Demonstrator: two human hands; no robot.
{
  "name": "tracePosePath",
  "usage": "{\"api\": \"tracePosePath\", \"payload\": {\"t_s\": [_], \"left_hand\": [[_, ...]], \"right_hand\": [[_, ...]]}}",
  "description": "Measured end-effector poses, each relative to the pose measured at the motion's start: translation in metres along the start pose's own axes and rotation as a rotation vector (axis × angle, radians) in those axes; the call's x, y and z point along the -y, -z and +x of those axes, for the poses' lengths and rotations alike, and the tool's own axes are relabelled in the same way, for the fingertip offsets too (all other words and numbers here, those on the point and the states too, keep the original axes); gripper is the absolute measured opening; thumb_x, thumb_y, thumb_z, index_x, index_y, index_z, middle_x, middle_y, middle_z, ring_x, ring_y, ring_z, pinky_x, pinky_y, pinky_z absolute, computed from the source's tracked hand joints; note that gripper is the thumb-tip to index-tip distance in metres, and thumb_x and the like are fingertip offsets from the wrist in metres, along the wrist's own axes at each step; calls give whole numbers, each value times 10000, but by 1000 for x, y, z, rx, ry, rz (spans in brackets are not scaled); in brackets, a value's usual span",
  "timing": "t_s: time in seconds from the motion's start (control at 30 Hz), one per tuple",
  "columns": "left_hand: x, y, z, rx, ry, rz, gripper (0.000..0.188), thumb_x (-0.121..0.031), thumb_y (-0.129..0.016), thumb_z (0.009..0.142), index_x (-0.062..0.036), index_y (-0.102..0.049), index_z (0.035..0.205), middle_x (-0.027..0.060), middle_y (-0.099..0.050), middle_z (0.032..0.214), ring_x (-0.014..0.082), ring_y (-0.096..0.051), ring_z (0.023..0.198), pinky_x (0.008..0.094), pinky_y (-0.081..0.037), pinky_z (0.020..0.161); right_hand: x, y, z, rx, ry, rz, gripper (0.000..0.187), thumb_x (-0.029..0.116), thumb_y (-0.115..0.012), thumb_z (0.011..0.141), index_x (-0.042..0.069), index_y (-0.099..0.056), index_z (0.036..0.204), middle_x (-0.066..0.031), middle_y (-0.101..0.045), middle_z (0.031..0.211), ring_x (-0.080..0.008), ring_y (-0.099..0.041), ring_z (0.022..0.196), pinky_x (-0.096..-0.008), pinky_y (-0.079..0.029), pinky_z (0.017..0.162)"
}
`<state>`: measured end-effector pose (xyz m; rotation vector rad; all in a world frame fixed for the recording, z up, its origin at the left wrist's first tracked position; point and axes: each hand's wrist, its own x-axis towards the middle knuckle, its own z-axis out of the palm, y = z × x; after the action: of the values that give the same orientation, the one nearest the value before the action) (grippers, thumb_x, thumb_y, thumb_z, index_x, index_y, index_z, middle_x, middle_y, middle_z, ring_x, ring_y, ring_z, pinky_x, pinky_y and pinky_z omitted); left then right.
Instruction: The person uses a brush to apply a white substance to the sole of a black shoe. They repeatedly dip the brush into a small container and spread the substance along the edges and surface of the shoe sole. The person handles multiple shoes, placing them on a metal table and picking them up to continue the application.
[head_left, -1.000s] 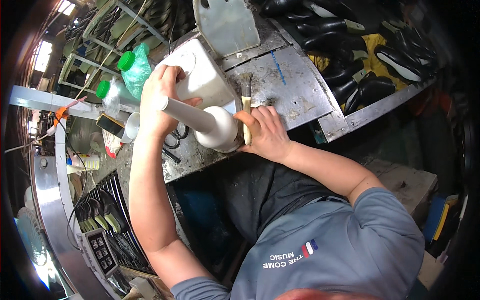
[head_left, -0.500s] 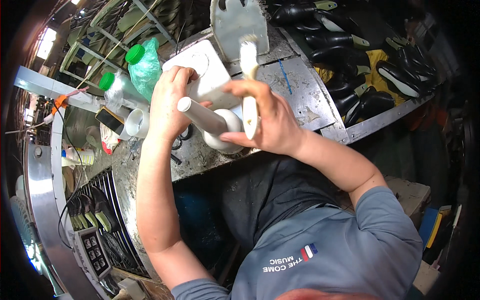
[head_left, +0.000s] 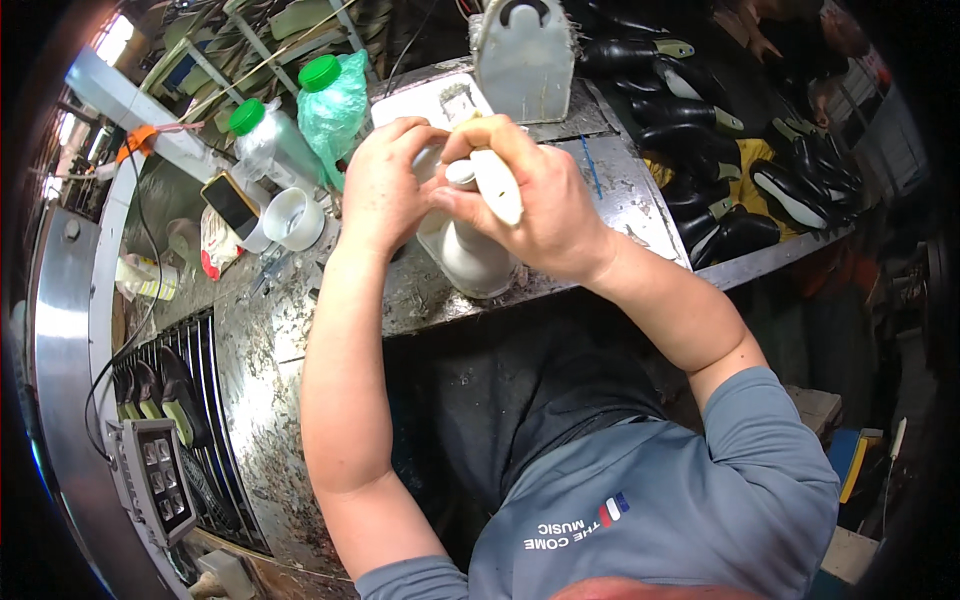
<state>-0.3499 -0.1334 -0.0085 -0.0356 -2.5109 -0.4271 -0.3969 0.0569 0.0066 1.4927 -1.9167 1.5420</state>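
My right hand [head_left: 548,205] grips a paintbrush by its cream handle [head_left: 496,186], the bristles [head_left: 460,98] pointing away over a white plastic container [head_left: 400,105]. Beneath my hands stands a white bottle [head_left: 478,260] with a rounded body and a long, thick neck. The round tip of its neck [head_left: 460,174] shows between my two thumbs. Curled close by, the fingers of my left hand [head_left: 385,190] close around something pale, mostly hidden behind them. Whether my left thumb touches the bottle neck I cannot tell.
Behind stands a grey upright holder [head_left: 522,70]. Green-capped bottles [head_left: 335,105], a white cup [head_left: 293,219] and a phone [head_left: 230,205] are at the left. A blue stick [head_left: 591,165] lies right. Black shoe-like pieces [head_left: 690,150] fill the right side; another person [head_left: 795,40] is beyond.
My left hand has left the white container's top and come beside the bottle neck. My right hand has moved the brush toward it, tilting the bristles leftward. The view has shifted slightly.
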Motion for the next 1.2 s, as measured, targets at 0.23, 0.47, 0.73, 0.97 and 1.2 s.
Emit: {"api": "tracePosePath", "payload": {"t_s": [0.23,0.47,0.73,0.97,1.2], "left_hand": [[3,7,-8,-13,-17,-12,348,-192,-792,811,-54,-724,1123,100,-695,1223,318,-651,1148,423,-524,997],[12,5,-6,-34,-28,-192,331,-183,-759,851,-62,-725,1157,120,-699,1196,323,-648,1135,424,-511,993],[20,17,-61,-429,422,-242,356,-184,-710,946,3,-659,1245,151,-693,1211,246,-655,1121,364,-509,967],[-11,-9,-63,-294,218,18,574,-230,-865,785,-9,-616,1253,168,-637,1248,345,-593,1191,428,-476,1014],[-10,-27,-54,-283,242,-7,528,-128,-860,800,5,-619,1250,171,-632,1243,337,-601,1160,422,-473,1020]], "right_hand": [[-22,-3,32,-5,-69,56,372,300,-791,904,69,-621,1140,-138,-726,913,-261,-740,845,-361,-569,743],[-7,16,75,5,4,77,427,308,-828,879,72,-647,1185,-56,-705,905,-151,-697,822,-284,-555,744],[0,43,155,-57,390,284,145,90,-690,970,3,-607,1050,-109,-659,928,-197,-697,812,-323,-584,711],[-64,-22,194,-187,180,-253,396,289,-764,859,67,-613,1150,-125,-696,975,-257,-688,910,-399,-559,804],[-39,9,144,-238,-16,-223,637,394,-843,757,97,-519,1218,-138,-721,821,-334,-744,799,-445,-591,730]]}}
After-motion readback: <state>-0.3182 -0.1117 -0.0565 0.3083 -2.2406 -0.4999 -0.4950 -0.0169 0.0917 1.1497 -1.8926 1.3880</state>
